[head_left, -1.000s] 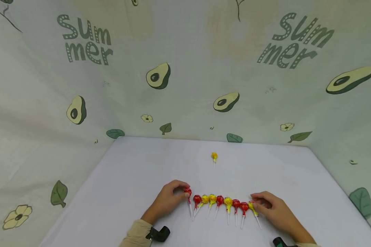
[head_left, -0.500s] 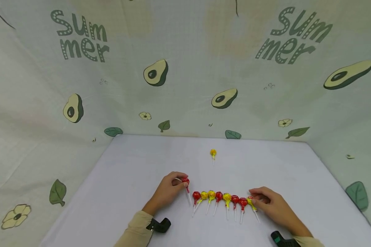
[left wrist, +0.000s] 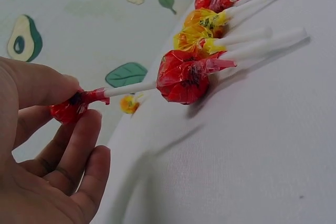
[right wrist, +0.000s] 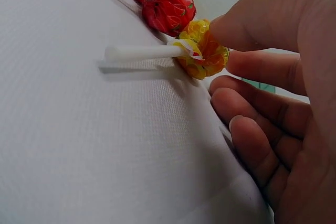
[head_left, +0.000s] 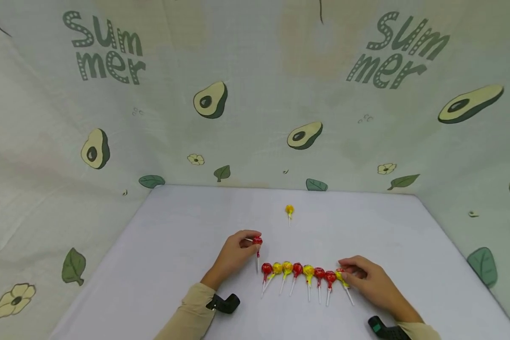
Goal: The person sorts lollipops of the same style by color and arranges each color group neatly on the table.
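Note:
My left hand [head_left: 234,252] pinches the head of a red lollipop [left wrist: 70,109] between thumb and fingers. Its white stick points toward the row and overlaps the row's end red lollipop [left wrist: 181,77] in the left wrist view. In the head view, this held lollipop is above and left of the row. At the row's right end, my right hand [head_left: 371,281] pinches the head of a yellow lollipop [right wrist: 203,51], whose stick lies close over the white cloth. Between the hands runs a line of red and yellow lollipops [head_left: 297,270], heads away from me, sticks toward me.
A single yellow lollipop [head_left: 289,209] lies farther back on the white table [head_left: 195,212]. Behind the table hangs a cloth backdrop [head_left: 255,94] printed with avocados and leaves. Each wrist wears a black device, the left one [head_left: 226,303] close above the table.
My left hand has lifted the red lollipop away from the row's left end, moving back and up with it. My right hand keeps its pinch on the yellow lollipop. The head view has shifted slightly.

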{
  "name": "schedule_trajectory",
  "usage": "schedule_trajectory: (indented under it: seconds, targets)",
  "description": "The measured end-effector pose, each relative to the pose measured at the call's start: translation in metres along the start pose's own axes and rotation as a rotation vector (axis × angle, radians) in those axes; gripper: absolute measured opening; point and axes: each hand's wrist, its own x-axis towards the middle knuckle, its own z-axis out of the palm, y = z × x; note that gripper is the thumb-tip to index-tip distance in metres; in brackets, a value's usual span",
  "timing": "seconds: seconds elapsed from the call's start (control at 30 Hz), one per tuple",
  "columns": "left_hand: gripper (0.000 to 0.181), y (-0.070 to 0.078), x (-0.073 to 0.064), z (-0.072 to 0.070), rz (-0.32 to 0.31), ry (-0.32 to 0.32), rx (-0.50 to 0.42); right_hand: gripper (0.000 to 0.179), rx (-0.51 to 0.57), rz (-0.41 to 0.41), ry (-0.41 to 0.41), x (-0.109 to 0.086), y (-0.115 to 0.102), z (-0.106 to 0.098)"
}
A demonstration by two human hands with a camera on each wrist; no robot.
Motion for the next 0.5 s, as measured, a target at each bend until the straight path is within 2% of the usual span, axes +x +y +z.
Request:
schedule_trajectory:
  seconds: [0.13,0.3,0.5]
  targets:
    - [0.03,0.004,0.0,0.001,-0.014,-0.007,-0.001,0.027,-0.002,0.016,-0.007,-0.001,0.002,0.001]
    - [0.032,0.01,0.004,0.001,-0.025,-0.017,-0.022,0.026,-0.012,-0.004,0.015,0.001,0.003,0.0]
    - [0.033,0.013,0.006,0.001,-0.039,-0.036,-0.043,0.026,-0.015,0.025,-0.002,0.003,-0.001,0.0]
